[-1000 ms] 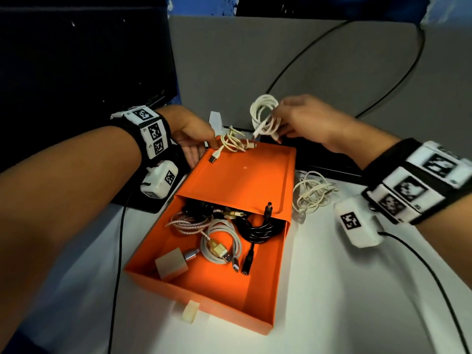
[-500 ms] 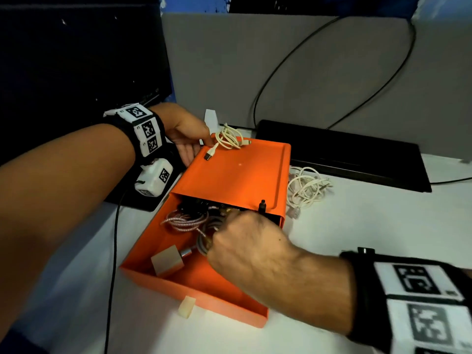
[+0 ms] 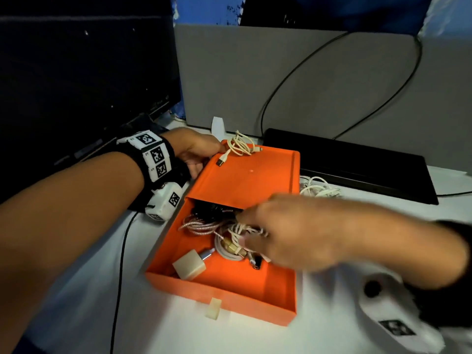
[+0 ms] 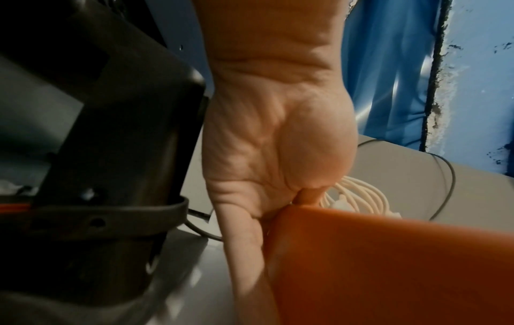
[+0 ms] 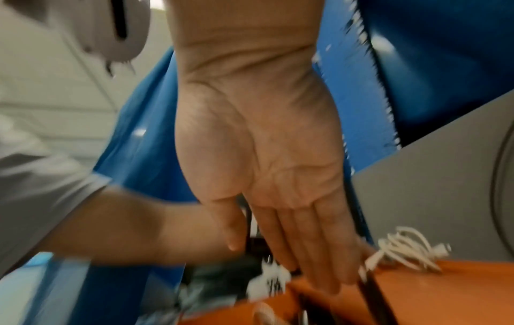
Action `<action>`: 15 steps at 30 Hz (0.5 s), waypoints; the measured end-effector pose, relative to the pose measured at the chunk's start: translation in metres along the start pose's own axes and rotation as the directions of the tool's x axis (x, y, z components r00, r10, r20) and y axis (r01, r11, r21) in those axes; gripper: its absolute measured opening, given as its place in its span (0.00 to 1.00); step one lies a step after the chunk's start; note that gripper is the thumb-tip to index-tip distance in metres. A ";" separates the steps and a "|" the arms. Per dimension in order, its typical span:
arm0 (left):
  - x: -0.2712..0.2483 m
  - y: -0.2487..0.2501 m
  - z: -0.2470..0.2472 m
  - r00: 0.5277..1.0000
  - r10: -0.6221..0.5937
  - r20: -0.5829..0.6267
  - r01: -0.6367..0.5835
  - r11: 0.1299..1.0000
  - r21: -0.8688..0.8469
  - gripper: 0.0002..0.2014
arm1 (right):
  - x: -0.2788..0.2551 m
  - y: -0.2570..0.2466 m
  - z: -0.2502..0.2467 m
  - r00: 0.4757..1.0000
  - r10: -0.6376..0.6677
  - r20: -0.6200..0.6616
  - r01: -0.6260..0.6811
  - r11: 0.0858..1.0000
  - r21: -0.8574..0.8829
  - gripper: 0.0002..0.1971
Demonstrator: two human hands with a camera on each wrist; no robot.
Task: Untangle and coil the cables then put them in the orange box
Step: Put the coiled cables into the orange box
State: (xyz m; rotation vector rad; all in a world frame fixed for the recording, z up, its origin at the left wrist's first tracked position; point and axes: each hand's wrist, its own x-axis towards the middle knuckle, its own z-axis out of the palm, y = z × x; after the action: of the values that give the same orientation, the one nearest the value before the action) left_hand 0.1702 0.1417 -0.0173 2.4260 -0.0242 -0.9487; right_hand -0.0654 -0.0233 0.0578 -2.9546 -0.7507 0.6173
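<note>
So the orange slide-out cardboard box [image 3: 245, 185] sits on the white desk [image 3: 332, 315], drawer pulled toward the person. Left hand [image 3: 194, 152] grips its far left corner, thumb on top next to a small cream coiled cable [image 3: 240, 146]. Right hand [image 3: 288, 231] is over the drawer with fingers straight, holding nothing, just above the white coiled cable [image 3: 242, 229] in the pile. Another white bundle [image 3: 319, 190] lies beside the box.

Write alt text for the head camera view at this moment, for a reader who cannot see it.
A right hand, blurred, reaches over the open drawer of an orange box holding coiled cables and a cream plug adapter. The left hand grips the box's far corner, where a white cable lies on its lid. Another white cable lies on the white table.
</note>
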 end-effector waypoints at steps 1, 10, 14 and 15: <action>0.003 -0.003 0.002 1.000 0.015 -0.001 -0.015 1.000 -0.009 0.28 | 0.007 0.004 -0.005 0.997 -0.003 -0.079 0.007 0.999 0.043 0.19; 0.005 0.015 0.029 0.996 0.084 0.034 -0.079 0.991 -0.109 0.36 | 0.143 0.094 -0.037 0.904 0.263 -0.336 -0.304 0.950 -0.073 0.29; 0.010 0.020 0.031 0.995 0.098 0.013 -0.096 0.989 -0.115 0.30 | 0.160 0.109 -0.026 0.909 0.271 -0.317 -0.300 0.953 -0.045 0.23; 0.010 0.021 0.032 0.995 0.098 0.019 -0.095 0.989 -0.112 0.29 | 0.159 0.112 -0.024 0.905 0.274 -0.326 -0.301 0.953 -0.036 0.19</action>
State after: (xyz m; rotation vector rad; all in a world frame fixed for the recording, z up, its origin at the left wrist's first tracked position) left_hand 0.1609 0.1065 -0.0330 2.2898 -0.0945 -0.9121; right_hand 0.1223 -0.0468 0.0068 -3.1554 -0.3213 0.1039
